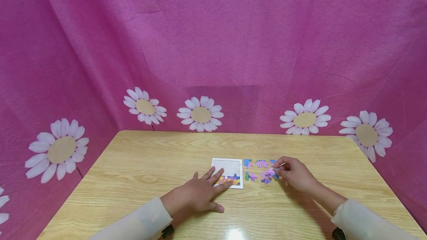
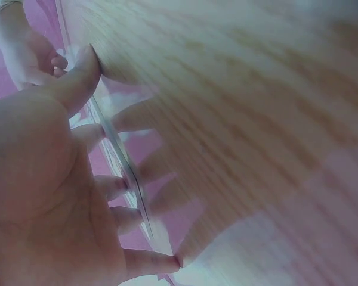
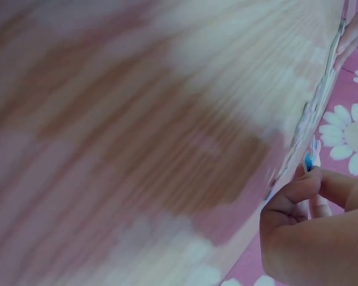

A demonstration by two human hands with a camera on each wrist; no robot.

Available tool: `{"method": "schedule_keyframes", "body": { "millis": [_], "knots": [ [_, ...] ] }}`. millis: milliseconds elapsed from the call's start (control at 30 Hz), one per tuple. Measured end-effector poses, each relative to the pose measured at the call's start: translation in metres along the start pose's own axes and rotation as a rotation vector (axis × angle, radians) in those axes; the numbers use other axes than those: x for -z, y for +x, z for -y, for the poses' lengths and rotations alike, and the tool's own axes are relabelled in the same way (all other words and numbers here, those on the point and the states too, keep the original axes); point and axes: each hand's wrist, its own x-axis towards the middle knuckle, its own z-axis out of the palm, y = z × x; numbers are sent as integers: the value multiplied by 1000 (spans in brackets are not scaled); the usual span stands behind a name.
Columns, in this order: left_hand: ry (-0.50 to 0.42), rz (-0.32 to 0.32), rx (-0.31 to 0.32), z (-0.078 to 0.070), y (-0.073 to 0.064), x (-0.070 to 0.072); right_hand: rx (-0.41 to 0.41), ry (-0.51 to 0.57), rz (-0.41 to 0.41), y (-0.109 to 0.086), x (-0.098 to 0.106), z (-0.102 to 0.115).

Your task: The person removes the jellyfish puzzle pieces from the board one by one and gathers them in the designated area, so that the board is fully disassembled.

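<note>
My left hand rests with spread, straight fingers on the lower left of a white puzzle tray. In the tray's lower part lies a strip of yellow, blue and pink jigsaw pieces, partly hidden by the fingers. Right of the tray, my right hand pinches a jigsaw piece between thumb and fingers; a blue bit of the piece shows in the right wrist view. Loose pieces lie beside that hand: a pink one with eyes, a blue and pink one and a green and pink one.
A light wooden table carries everything. Behind it and at its sides hangs a pink cloth printed with white daisies. Light reflects off the table's near edge.
</note>
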Motion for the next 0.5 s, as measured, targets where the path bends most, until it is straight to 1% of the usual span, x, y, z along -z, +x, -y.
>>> {"method": "schedule_keyframes", "body": {
  "millis": [200, 333, 500],
  "knots": [
    [-3, -3, -3, 1, 0, 0, 14, -39, -6, -7, 8, -9],
    [-8, -2, -4, 1, 0, 0, 16, -106, -11, -9, 9, -16],
    [-8, -1, -2, 0, -1, 0, 21, -178, -25, -9, 7, -18]
  ]
}}
